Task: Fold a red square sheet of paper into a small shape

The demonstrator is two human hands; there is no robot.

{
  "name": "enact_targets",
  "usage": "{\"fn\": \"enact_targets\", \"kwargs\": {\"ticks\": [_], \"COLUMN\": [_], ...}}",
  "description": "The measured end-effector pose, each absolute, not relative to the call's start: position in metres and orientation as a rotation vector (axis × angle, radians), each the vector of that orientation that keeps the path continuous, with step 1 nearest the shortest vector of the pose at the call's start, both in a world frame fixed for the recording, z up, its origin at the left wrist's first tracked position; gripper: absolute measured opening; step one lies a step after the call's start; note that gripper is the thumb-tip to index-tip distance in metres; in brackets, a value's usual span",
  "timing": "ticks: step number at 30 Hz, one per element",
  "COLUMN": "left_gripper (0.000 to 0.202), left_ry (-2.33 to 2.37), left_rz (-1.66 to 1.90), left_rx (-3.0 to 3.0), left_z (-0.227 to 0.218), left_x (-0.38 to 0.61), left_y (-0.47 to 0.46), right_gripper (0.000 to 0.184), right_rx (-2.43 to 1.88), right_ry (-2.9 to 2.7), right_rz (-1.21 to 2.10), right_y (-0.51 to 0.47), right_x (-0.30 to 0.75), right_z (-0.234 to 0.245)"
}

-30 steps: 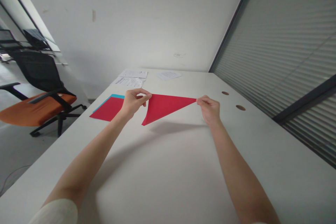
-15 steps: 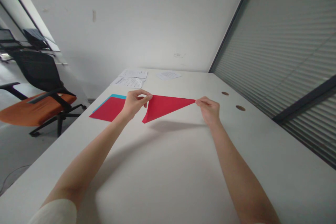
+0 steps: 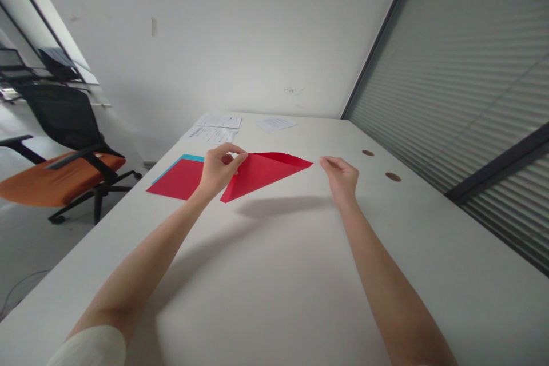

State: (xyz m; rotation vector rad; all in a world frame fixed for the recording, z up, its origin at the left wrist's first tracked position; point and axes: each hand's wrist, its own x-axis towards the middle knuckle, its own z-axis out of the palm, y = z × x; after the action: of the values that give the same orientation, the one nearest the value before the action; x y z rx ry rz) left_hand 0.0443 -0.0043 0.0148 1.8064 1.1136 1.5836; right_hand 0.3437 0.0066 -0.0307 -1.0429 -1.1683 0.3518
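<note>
A red paper folded into a triangle (image 3: 261, 174) hangs above the white table (image 3: 278, 274). My left hand (image 3: 218, 170) pinches its left corner between thumb and fingers. My right hand (image 3: 341, 178) is just right of the paper's right tip, a small gap away from it. Its fingers are curled loosely together with nothing in them. The fold is slightly parted along the top edge.
A stack of red paper over a blue sheet (image 3: 178, 177) lies left of my left hand. White printed sheets (image 3: 217, 128) lie at the table's far end. Two round holes (image 3: 392, 176) are by the blinds on the right. An orange office chair (image 3: 51, 174) stands left of the table.
My right hand has let go of the paper's right tip. The triangle, now held only by my left hand, has swung a little left and its fold has parted.
</note>
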Motion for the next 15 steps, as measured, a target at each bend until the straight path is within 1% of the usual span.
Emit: {"fn": "enact_targets", "kwargs": {"ticks": [4,8,12,15], "left_gripper": [0.011,0.01,0.011,0.013], "left_ry": [1.055,0.974,0.894,0.87], "left_rz": [1.615,1.569,1.475,1.398], "left_rx": [2.096,2.324,2.433,2.444], "left_z": [0.012,0.009,0.009,0.011], "left_x": [0.057,0.069,0.076,0.08], "left_y": [-0.01,-0.018,-0.026,-0.03], "right_gripper": [0.012,0.015,0.022,0.013], "right_rx": [-0.991,-0.883,-0.885,-0.899], "right_ry": [-1.482,-1.797,-1.978,-2.017], "right_rz": [0.097,-0.131,-0.235,-0.245], "right_y": [-0.008,-0.031,-0.046,-0.049], "right_x": [0.328,0.302,0.282,0.276], "right_z": [-0.018,-0.001,0.008,0.009]}}
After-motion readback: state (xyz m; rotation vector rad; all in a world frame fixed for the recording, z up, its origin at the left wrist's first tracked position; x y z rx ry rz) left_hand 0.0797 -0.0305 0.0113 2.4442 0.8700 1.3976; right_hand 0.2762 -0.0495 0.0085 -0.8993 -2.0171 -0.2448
